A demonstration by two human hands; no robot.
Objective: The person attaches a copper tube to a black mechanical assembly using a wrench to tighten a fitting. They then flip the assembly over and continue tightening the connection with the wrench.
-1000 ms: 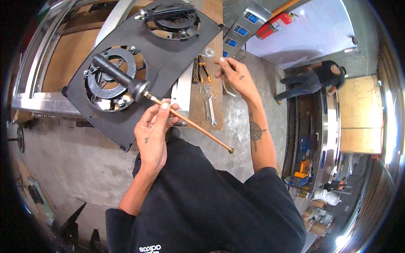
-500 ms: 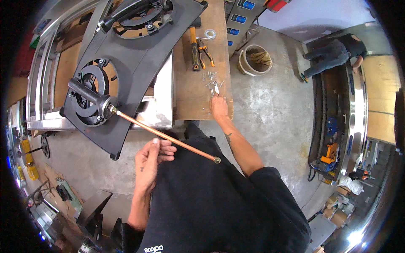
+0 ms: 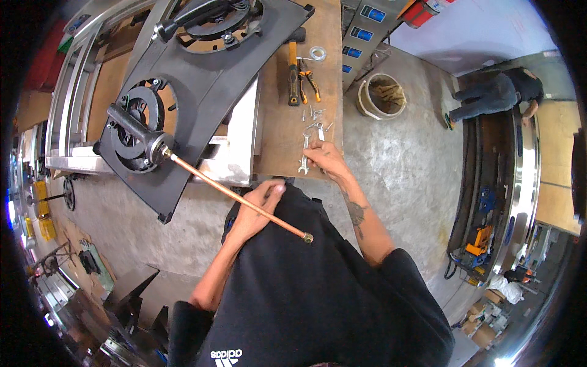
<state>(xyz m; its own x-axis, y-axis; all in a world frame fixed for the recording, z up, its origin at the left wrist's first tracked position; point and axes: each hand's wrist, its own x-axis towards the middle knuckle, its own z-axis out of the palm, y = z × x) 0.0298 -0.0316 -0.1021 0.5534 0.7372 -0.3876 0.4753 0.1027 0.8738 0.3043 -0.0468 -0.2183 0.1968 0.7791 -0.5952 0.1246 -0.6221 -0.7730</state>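
Observation:
My right hand [image 3: 325,159] is at the near end of the wooden board [image 3: 278,147], its fingers pinched on a small open-end wrench [image 3: 304,164]. A second wrench [image 3: 321,131] lies beside it, next to several loose screws [image 3: 315,114]. My left hand [image 3: 255,211] is in front of my body, fingers curled in and thumb against them, with nothing visible in them. Across it, nearer the camera, passes a copper tube [image 3: 214,185] with a brass nut [image 3: 308,237] at its free end. The tube's other end joins a black burner [image 3: 131,131] on a dark metal plate [image 3: 202,85].
A hammer [image 3: 293,76], pliers [image 3: 310,82] and a roll of white tape [image 3: 317,53] lie farther along the board. A bucket [image 3: 380,98] stands on the floor to the right. Beyond it, a person [image 3: 504,92] bends over a long metal frame [image 3: 520,165].
My left hand has moved up and right, under the tube, and its fingers have curled in. The right hand has shifted slightly nearer, turned, and now pinches the wrench. The view has shifted slightly.

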